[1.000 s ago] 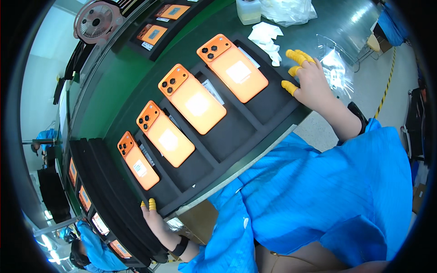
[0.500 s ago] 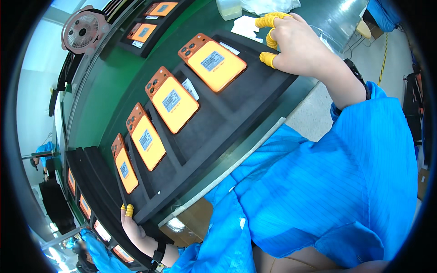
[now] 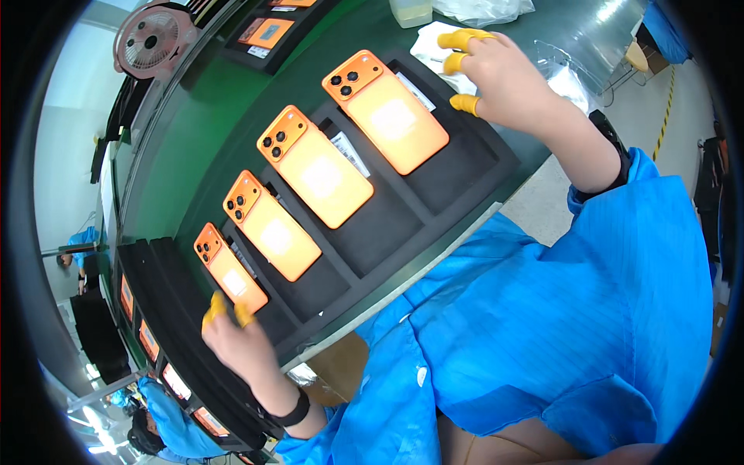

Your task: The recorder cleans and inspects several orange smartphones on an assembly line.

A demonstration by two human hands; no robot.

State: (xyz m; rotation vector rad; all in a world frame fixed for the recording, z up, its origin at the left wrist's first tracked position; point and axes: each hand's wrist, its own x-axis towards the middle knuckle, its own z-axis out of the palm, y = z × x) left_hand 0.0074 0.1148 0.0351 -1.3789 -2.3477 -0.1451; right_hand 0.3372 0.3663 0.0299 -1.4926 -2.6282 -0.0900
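A black foam tray [image 3: 391, 267] lies in front of me on the green bench, bearing several orange phones back side up. The nearest to my left hand is the small-looking leftmost phone [image 3: 236, 279]; further right lie a second phone [image 3: 291, 248], a third phone [image 3: 341, 194] and a fourth phone [image 3: 411, 132]. Glare whitens the labels on their backs. My left hand [image 3: 240, 345], in yellow finger cots, hovers by the tray's left end, fingers apart. Beyond the right end, my right hand [image 3: 504, 81] has its cotted fingers spread beside a white cloth or paper [image 3: 430, 58], holding nothing visible.
Another black tray with orange phones [image 3: 267, 32] stands at the far side. More trays with phones [image 3: 147, 341] line the left, near a person in blue [image 3: 174, 422]. Clear plastic [image 3: 570, 77] and a translucent tub [image 3: 411, 11] lie at the back right. A fan [image 3: 151, 40] stands far left.
The tray has come down flatter and its phones appear shifted right. My left hand has let go of the tray's edge and moved up and right. The right hand has come off its corner.
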